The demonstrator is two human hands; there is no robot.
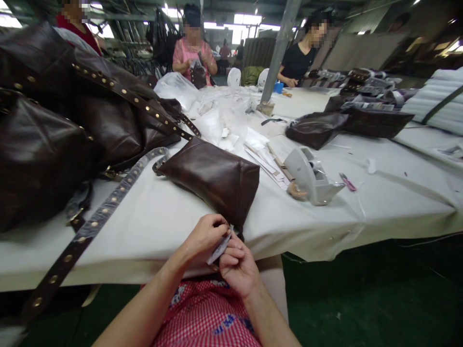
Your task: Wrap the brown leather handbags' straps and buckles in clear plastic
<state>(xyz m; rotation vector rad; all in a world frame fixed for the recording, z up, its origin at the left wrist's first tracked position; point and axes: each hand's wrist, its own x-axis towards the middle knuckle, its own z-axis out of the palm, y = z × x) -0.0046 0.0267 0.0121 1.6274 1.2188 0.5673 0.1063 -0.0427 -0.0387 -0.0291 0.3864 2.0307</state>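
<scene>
Just over the worktop's (141, 214) near edge, the left hand (208, 234) and right hand (240, 270) both pinch a narrow plastic-wrapped strip (219, 249) between thumb and fingers, the right's other fingers curled. Directly beyond lies a brown bag (213, 176) on its side, one corner at that edge; its contents are hidden. Larger bags (112, 125) crowd the left end, and two flatter bags (314, 127) lie towards the far right corner, insides unseen.
</scene>
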